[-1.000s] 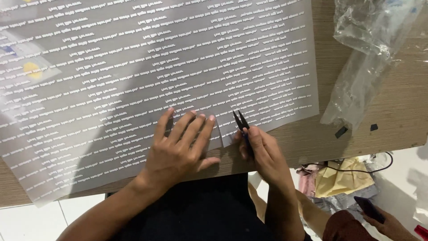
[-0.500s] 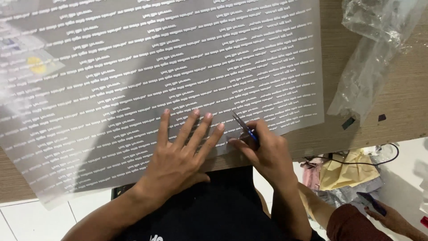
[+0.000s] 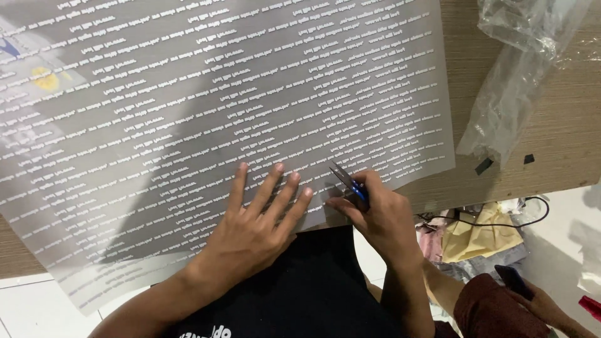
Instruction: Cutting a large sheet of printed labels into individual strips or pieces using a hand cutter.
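Observation:
A large translucent grey film sheet [image 3: 206,119] printed with rows of small white text covers most of the wooden table [image 3: 563,125]. My left hand [image 3: 253,228] lies flat on the sheet's near edge, fingers spread. My right hand [image 3: 375,216] grips small scissors [image 3: 346,183] with a blue handle. Their blades point up and left, and the tip rests on the sheet just right of my left fingers.
Crumpled clear plastic wrap [image 3: 519,75] lies on the table at the right, with two small black bits [image 3: 484,166] near the edge. Below the table are yellow and pink cloths [image 3: 476,238], a black cable [image 3: 501,222] and another person's hand [image 3: 538,303] holding a dark phone.
The scissors have shifted slightly, their blades now lower and tilted more up-left over the sheet's edge. My left hand stays flat, and the view has drifted a little.

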